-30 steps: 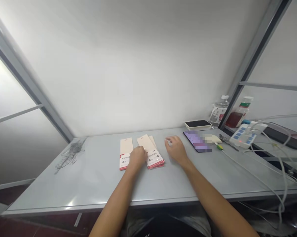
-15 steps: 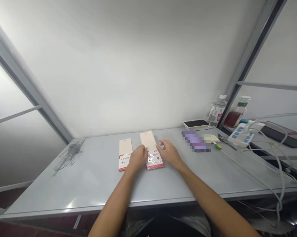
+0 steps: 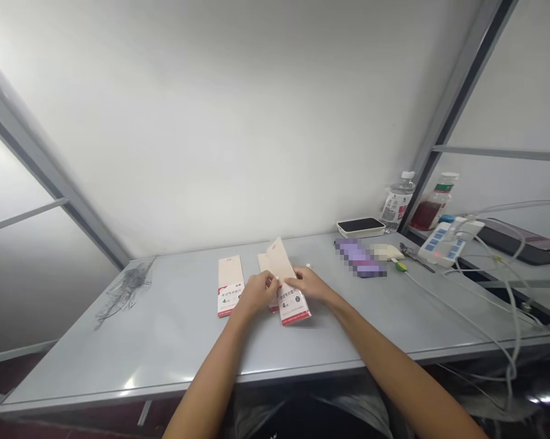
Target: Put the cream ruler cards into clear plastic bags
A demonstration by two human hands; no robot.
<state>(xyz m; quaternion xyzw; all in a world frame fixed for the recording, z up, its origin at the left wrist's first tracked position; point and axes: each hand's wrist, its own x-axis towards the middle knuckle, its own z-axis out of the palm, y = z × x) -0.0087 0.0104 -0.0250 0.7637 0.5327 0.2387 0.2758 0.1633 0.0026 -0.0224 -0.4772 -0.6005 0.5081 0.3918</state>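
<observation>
A long beige packet with a red-and-white printed end [image 3: 287, 285] is tilted up off the grey table [image 3: 174, 341], lifted from a small stack [image 3: 263, 263] under it. My left hand [image 3: 255, 293] and my right hand [image 3: 308, 283] both pinch it around its middle, fingers closed. Another packet of the same kind [image 3: 230, 292] lies flat just left of my left hand.
At the back right lie a phone [image 3: 360, 258], a dark-topped white box [image 3: 361, 227], two bottles [image 3: 396, 206], a white power strip [image 3: 440, 245] and trailing white cables [image 3: 480, 311]. A grey scribble mark [image 3: 126, 289] is at the table's left. Metal frame posts stand at both sides.
My right hand has come left from the bare table to the stack. Both hands have taken hold of the top packet and lifted it, tilted, off the stack.
</observation>
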